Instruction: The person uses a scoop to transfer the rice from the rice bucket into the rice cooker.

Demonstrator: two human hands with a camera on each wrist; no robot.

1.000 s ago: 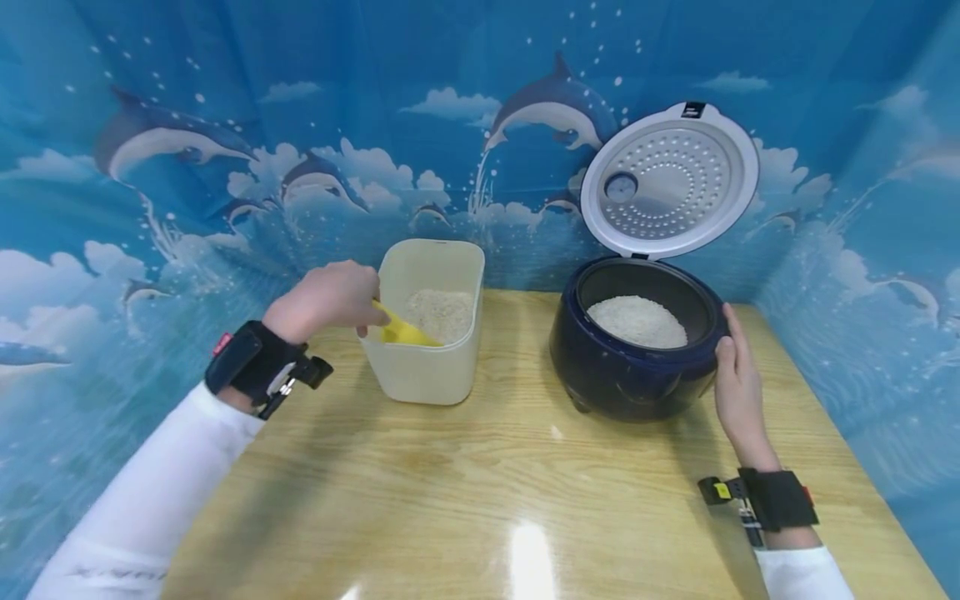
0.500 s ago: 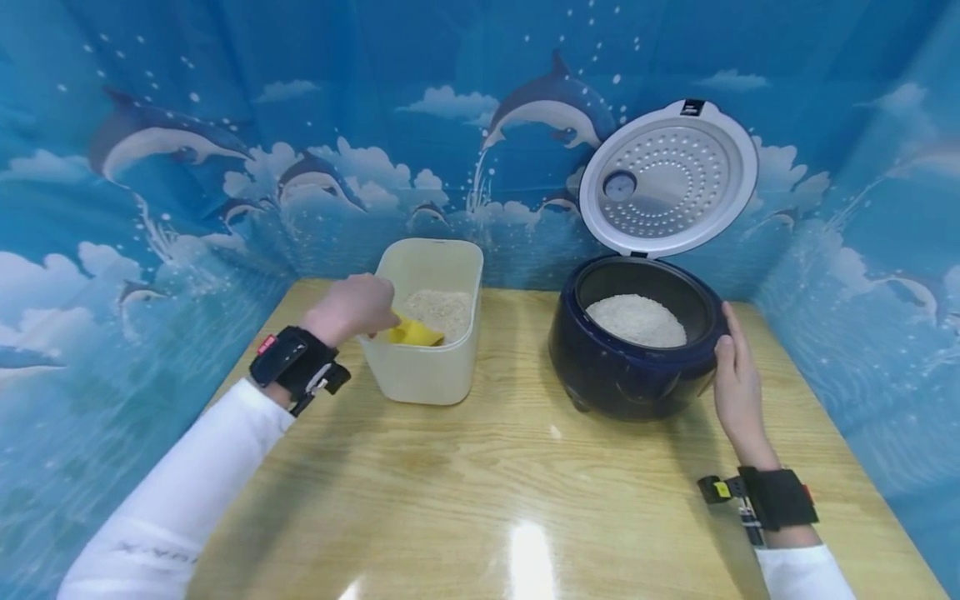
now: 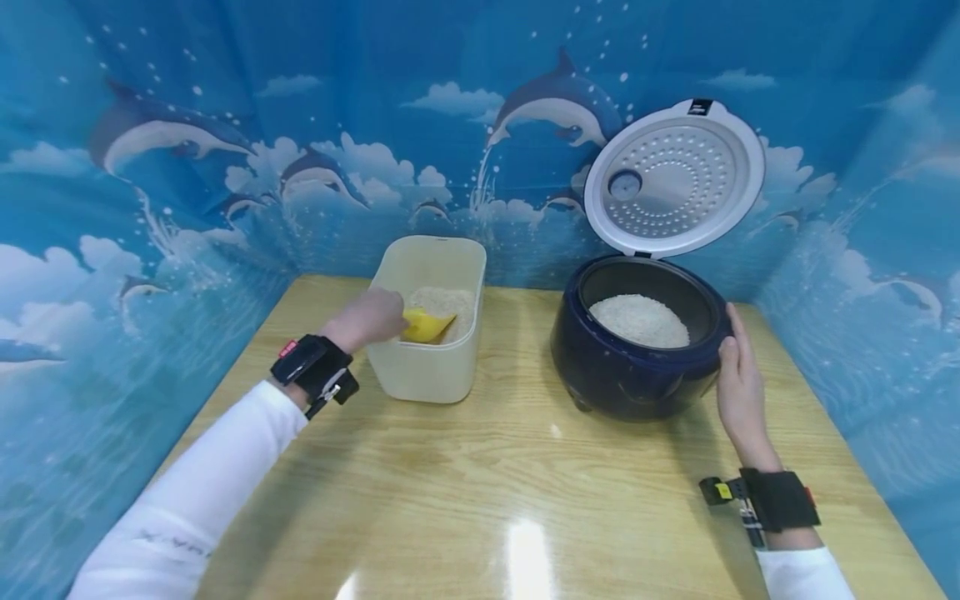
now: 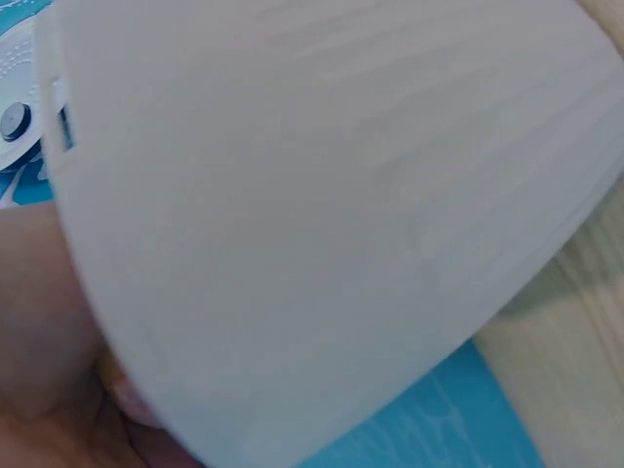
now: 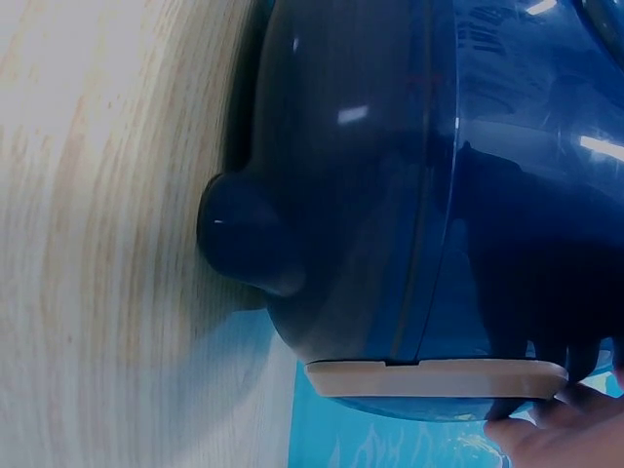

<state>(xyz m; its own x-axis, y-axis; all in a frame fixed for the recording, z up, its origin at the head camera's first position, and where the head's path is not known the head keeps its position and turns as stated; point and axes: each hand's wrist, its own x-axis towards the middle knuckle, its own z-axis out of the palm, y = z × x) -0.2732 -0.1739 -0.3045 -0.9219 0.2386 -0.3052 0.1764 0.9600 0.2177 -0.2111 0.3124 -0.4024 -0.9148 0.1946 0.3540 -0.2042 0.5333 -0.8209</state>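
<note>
My left hand (image 3: 367,319) grips a yellow scoop (image 3: 426,326) over the near left rim of a cream container (image 3: 423,373). The scoop sits inside, at the rice (image 3: 453,302); its handle is hidden by the hand. In the left wrist view, the container's outer wall (image 4: 292,195) fills most of the picture. A dark blue rice cooker (image 3: 622,375) stands to the right with its lid up and white rice (image 3: 640,321) in the pot. My right hand (image 3: 741,390) rests on the cooker's right side, fingers extended, near a pale side strip (image 5: 439,378) in the right wrist view.
The raised silver lid (image 3: 675,187) leans back toward a blue dolphin-print curtain (image 3: 420,108). This curtain encloses the wooden table (image 3: 450,483) at the back and sides. A stretch of bare wood lies between container and cooker.
My left hand has moved right over the container's rim, carrying the scoop farther across the rice. The scoop's mouth now tips up more. My right hand keeps its place on the cooker.
</note>
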